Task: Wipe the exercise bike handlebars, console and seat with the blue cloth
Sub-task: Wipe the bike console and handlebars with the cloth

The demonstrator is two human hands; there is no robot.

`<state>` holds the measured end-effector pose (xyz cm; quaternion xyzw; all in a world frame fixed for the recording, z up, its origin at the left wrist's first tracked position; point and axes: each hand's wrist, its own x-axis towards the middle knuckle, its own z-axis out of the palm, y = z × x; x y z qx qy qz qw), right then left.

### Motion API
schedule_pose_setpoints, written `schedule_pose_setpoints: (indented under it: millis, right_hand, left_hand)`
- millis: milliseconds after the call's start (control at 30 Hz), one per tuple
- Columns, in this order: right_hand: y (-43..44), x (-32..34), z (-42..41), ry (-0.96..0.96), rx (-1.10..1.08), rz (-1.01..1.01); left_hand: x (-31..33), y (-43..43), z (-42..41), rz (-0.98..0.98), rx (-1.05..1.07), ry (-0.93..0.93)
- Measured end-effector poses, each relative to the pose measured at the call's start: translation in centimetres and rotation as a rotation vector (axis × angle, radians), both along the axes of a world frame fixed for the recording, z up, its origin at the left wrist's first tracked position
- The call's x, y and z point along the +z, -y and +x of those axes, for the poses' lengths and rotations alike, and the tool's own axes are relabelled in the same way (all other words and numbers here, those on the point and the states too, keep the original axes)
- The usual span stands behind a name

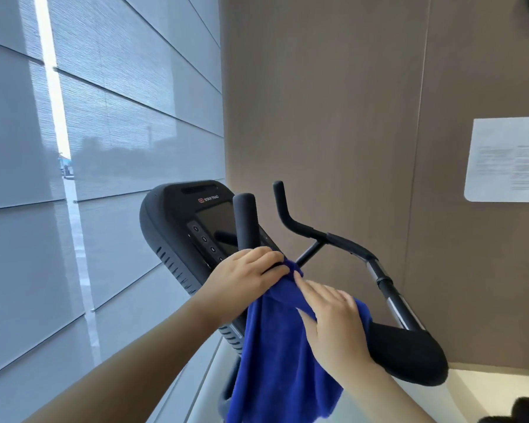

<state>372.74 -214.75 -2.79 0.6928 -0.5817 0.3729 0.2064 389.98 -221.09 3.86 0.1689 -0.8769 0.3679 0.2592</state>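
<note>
A: Report the scene, left side first.

B: Window blinds [98, 123] cover the left of the view. A narrow bright gap [55, 117] runs down between 2 blind panels. To the right of the blinds sits the bike console [193, 227], dark grey, with a dark screen and a column of round buttons along its left edge.

A: State of the left hand?

B: The left hand [245, 276] sits in front of the lower right part of the console. Its grip is closed on the top corner of the blue cloth [281, 355], at the base of the near upright handlebar post [246, 221]. Whether the fingers also wrap the bar cannot be told.

A: Location of the cloth?

B: It hangs from that pinched corner, down between the 2 forearms, and drapes over the bar below the hands.

A: State of the right hand?

B: The right hand [333, 322] lies flat on the cloth just right of the left hand. Its fingers are extended and pressed on the fabric; the grip is open, holding nothing.

A: Items further right?

B: The far handlebar [290, 221] rises and bends right, joining a tube [388, 291] with a chrome section. A black padded rest [409, 352] lies just beside the right wrist. A brown wall panel [318, 117] stands behind, with a white printed notice [510, 160] at the right edge; its text is unreadable.
</note>
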Motion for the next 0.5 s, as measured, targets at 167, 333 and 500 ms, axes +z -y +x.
schedule_pose_setpoints:
  millis: [167, 333, 500]
  right_hand:
    - [2.7, 3.3, 3.1, 0.257, 0.114, -0.079]
    - [5.7, 4.6, 6.4, 0.296, 0.147, -0.02]
    - [6.4, 3.1, 6.5, 0.171, 0.038, 0.034]
  left_hand:
    - [3.4, 2.1, 2.0, -0.123, -0.027, -0.133]
    - [4.2, 4.4, 3.5, -0.085, -0.003, -0.141]
    - [1.9, 5.3, 3.7, 0.001, 0.011, -0.121]
